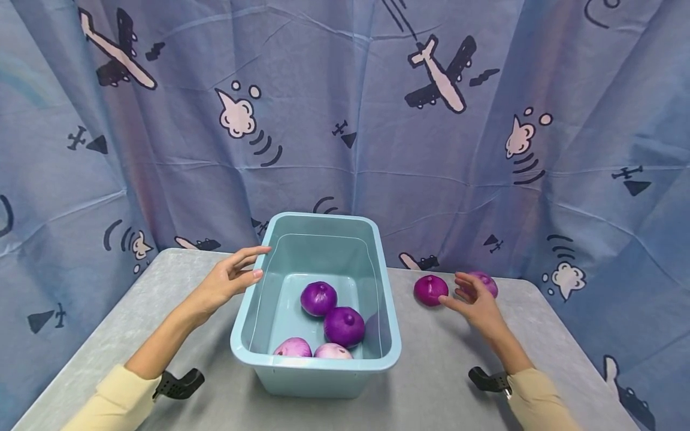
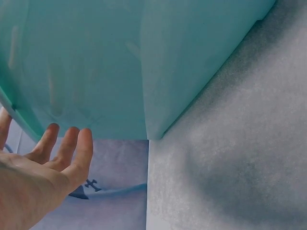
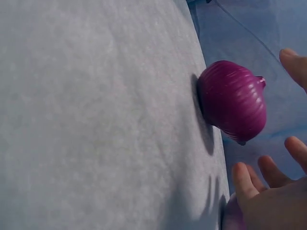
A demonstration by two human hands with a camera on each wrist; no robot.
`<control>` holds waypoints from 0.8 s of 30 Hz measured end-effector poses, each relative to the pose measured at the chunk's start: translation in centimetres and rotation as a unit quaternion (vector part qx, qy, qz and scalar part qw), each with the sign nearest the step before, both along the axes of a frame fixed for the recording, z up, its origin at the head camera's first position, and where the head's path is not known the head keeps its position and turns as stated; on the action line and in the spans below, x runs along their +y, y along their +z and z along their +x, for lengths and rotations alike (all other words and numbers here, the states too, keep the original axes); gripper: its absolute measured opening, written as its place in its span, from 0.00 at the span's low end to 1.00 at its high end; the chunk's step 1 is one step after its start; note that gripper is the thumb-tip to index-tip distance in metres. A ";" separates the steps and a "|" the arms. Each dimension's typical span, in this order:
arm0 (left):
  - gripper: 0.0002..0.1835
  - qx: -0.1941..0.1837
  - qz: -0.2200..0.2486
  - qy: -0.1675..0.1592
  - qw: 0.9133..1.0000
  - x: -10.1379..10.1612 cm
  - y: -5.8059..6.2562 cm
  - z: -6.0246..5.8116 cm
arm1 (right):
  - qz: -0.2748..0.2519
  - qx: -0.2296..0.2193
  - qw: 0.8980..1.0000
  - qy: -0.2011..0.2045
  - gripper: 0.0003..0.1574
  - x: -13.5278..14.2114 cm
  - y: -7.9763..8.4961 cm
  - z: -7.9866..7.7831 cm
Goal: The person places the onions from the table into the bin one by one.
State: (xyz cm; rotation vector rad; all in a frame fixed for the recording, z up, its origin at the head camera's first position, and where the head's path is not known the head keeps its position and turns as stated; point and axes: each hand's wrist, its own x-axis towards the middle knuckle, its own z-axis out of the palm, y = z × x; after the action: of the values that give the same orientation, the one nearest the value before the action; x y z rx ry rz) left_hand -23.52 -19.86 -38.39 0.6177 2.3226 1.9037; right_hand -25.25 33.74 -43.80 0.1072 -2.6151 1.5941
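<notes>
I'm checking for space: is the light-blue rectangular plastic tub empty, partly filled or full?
Partly filled: the tub holds two round deep-purple onions and two pale pinkish onions, with bare floor showing.

- The left forearm (image 1: 164,341) comes from the lower left corner and rises toward the middle, at a slant.
- The left hand (image 1: 226,284) has its fingers stretched forward to the right, a little bent; the thumb lies below them, with a gap between.
- The right forearm (image 1: 511,347) comes from the lower right and leans inward to the left.
- The right hand (image 1: 478,305) has its fingers softly bent, and the thumb is pointing left, apart from them.
- Both wrists are raised, and the hands are well apart from each other.
</notes>
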 end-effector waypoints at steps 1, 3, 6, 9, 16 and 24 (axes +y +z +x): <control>0.28 0.000 0.000 0.000 1.000 0.0 0.0 0.0 | 0.004 -0.007 1.000 -0.002 0.54 -0.1 0.0 -0.1; 0.28 0.000 0.001 0.000 1.000 0.0 0.0 0.0 | 0.008 -0.019 1.000 -0.006 0.57 -0.2 -0.2 -0.5; 0.28 -0.001 0.001 -0.001 1.000 -0.1 0.0 -0.1 | 0.004 -0.036 0.999 -0.011 0.59 -0.5 -0.5 -1.0; 0.28 0.000 0.001 -0.002 1.000 -0.1 0.0 -0.1 | -0.006 -0.049 0.999 -0.016 0.61 -0.7 -0.8 -1.5; 0.28 0.001 0.002 -0.005 1.000 0.0 0.1 -0.2 | -0.030 -0.058 0.997 -0.039 0.60 -1.1 -1.3 -2.2; 0.28 -0.002 0.003 -0.004 1.000 0.0 0.0 -0.1 | -0.057 -0.063 0.996 -0.035 0.58 -1.3 -2.0 -2.7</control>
State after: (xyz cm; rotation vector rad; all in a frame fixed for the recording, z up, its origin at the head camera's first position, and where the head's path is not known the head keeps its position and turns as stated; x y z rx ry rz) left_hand -23.63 -19.88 -38.36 0.6238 2.3094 1.9074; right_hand -27.94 32.41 -45.79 -0.0946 -2.5782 1.7765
